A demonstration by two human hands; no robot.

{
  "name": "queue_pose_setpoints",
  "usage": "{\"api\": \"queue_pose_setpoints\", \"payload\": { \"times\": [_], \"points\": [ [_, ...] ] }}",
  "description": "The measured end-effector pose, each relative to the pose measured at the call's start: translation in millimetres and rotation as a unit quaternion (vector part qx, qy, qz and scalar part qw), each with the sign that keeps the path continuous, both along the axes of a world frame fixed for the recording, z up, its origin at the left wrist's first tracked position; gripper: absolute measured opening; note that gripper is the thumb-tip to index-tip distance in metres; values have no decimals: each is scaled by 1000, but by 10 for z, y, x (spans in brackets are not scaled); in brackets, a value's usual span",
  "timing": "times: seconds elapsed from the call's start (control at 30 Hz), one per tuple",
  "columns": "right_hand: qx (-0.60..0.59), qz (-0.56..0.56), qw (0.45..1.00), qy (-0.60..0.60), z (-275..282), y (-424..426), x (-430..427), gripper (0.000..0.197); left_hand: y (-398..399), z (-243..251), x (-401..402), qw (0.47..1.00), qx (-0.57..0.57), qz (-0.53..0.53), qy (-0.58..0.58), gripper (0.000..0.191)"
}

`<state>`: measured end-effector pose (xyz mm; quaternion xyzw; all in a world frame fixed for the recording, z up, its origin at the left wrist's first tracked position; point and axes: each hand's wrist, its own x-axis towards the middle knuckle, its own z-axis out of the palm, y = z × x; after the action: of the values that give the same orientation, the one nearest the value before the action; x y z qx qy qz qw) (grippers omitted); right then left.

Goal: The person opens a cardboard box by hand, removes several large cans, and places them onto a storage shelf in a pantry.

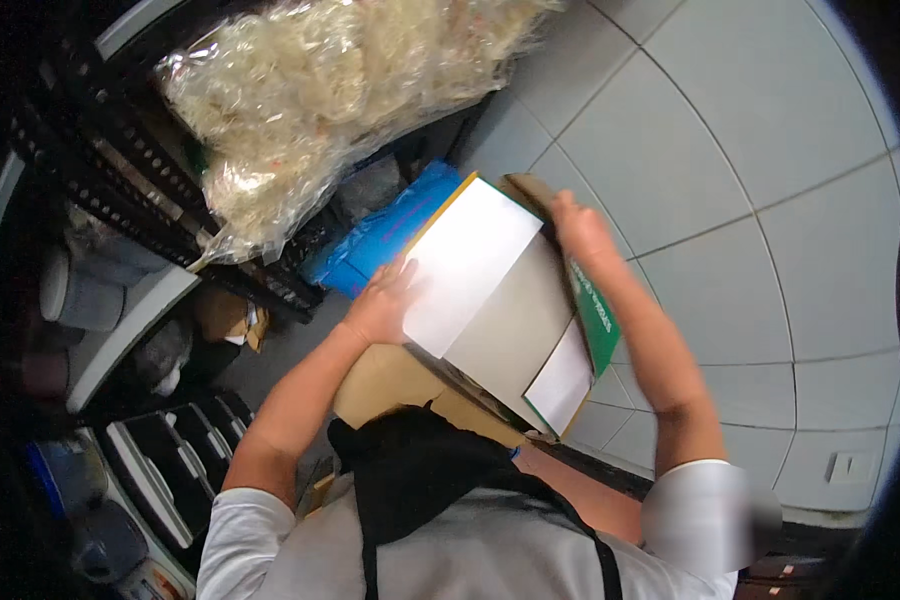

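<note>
In front of me stands a cardboard box with a white panel (474, 262), a grey-beige surface (521, 311) and a smaller white flap (564, 382) on its upper side. My left hand (384, 300) grips the left edge of the white panel, thumb over its face. On the far right side, my right hand (583, 229) holds the upper edge of a brown cardboard flap (529, 191). Below that forearm, a green printed side (596, 322) bears white writing. Part of the right fingers is blurred. A plain brown cardboard piece (390, 382) lies under the box, nearest my body.
Large clear plastic bags of pale, dry strands (330, 97) sit on a black perforated metal rack (142, 187). A blue plastic package (390, 232) lies behind the box. White tiled wall (690, 187) stands close on the right. Black-and-white bins (172, 457) and lidded containers (109, 540) line the lower left.
</note>
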<state>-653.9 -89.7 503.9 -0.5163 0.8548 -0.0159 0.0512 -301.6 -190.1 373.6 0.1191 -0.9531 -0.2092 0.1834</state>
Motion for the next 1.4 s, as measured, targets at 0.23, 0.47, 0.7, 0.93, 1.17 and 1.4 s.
{"api": "queue_pose_setpoints", "payload": {
  "times": [0.23, 0.47, 0.7, 0.93, 1.17, 1.4],
  "points": [
    [-99, -32, 987, 119, -87, 28, -526, 21, -55, -21, 53, 1000, -9, 1, 1, 85],
    [-126, -91, 978, 143, -319, -90, -858, 21, -98, -185, 78, 999, 38, 13, 27, 80],
    [-166, -32, 985, 33, -356, 190, 617, 28, -61, 9, 130, 999, 51, -17, -10, 102],
    [-291, 21, 952, -95, -744, 1370, 1691, 77, -249, -163, 150, 992, 106, -11, 67, 68],
    [-133, 36, 988, -63, -853, 1295, 2398, 86, -524, -248, 170, 633, 608, 267, 398, 53],
    [-112, 141, 973, 147, -943, 1374, 2049, 53, -539, -351, 84, 642, 597, 318, 361, 51]
  ]
}}
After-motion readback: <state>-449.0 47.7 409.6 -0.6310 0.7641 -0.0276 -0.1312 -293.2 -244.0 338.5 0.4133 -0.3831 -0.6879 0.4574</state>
